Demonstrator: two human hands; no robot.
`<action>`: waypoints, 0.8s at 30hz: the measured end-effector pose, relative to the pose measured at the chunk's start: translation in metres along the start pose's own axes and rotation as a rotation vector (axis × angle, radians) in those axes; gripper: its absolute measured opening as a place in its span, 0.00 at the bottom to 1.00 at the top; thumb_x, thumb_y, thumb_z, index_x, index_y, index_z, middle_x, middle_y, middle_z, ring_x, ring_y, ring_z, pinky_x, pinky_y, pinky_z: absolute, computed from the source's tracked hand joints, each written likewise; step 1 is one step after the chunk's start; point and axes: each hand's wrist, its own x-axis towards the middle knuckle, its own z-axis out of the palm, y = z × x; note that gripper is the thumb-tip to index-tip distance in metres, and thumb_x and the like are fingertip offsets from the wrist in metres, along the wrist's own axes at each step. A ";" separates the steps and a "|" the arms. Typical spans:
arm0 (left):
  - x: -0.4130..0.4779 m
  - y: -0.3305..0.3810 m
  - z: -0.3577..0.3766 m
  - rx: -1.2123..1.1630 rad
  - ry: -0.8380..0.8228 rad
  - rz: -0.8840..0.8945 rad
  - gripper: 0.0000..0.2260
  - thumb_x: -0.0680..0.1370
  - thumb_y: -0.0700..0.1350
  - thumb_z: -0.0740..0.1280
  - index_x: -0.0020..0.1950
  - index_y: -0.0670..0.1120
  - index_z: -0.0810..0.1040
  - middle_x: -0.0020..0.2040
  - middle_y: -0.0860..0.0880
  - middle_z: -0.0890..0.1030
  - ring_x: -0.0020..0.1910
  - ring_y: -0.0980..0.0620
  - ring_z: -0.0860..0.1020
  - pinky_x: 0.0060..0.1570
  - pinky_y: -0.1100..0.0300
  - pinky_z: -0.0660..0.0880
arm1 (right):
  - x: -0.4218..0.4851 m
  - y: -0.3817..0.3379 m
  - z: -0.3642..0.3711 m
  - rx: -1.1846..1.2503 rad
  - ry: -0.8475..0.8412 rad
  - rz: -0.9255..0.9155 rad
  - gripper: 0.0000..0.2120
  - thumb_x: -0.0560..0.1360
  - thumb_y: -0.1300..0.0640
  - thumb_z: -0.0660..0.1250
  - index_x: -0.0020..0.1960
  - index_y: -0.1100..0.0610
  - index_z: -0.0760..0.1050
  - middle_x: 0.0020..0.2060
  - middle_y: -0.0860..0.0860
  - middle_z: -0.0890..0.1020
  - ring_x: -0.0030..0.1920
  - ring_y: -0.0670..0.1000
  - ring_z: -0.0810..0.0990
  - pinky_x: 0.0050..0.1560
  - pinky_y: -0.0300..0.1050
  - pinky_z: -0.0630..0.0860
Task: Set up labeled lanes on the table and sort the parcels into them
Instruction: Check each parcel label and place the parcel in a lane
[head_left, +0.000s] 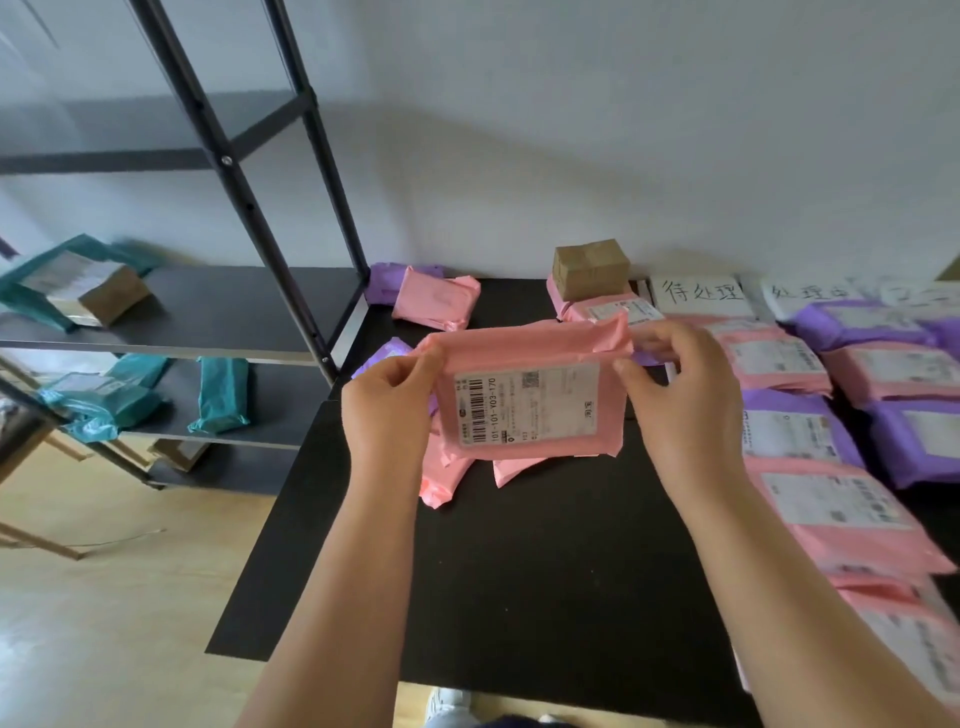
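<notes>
Both hands hold a pink parcel with a white barcode label above the black table. My left hand grips its left edge and my right hand pinches its upper right corner. More pink parcels lie on the table just under it. At the back right stand handwritten paper lane labels. Below them run rows of pink parcels and purple parcels toward the near right edge.
A brown cardboard box sits on a pink parcel at the back. A pink parcel and a purple one lie at the back left. A black metal shelf on the left holds teal parcels.
</notes>
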 end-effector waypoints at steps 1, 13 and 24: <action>-0.002 0.003 0.002 0.041 -0.008 0.043 0.14 0.77 0.56 0.70 0.33 0.53 0.81 0.31 0.58 0.81 0.28 0.68 0.75 0.26 0.72 0.69 | -0.001 -0.003 0.000 -0.029 0.027 -0.063 0.09 0.75 0.60 0.73 0.54 0.56 0.78 0.49 0.48 0.81 0.51 0.51 0.79 0.56 0.51 0.75; -0.018 0.039 0.031 0.254 -0.148 0.237 0.13 0.79 0.58 0.66 0.50 0.51 0.83 0.40 0.57 0.81 0.37 0.58 0.78 0.32 0.65 0.66 | -0.012 -0.004 0.014 -0.251 -0.052 -0.348 0.06 0.69 0.60 0.77 0.46 0.55 0.85 0.41 0.51 0.85 0.44 0.55 0.82 0.51 0.50 0.70; -0.032 0.039 0.036 -0.009 -0.010 0.310 0.12 0.79 0.52 0.69 0.61 0.51 0.80 0.55 0.57 0.81 0.54 0.59 0.77 0.48 0.69 0.70 | 0.001 -0.005 -0.013 0.062 -0.014 0.053 0.04 0.81 0.57 0.65 0.52 0.55 0.79 0.47 0.46 0.81 0.47 0.42 0.79 0.43 0.34 0.74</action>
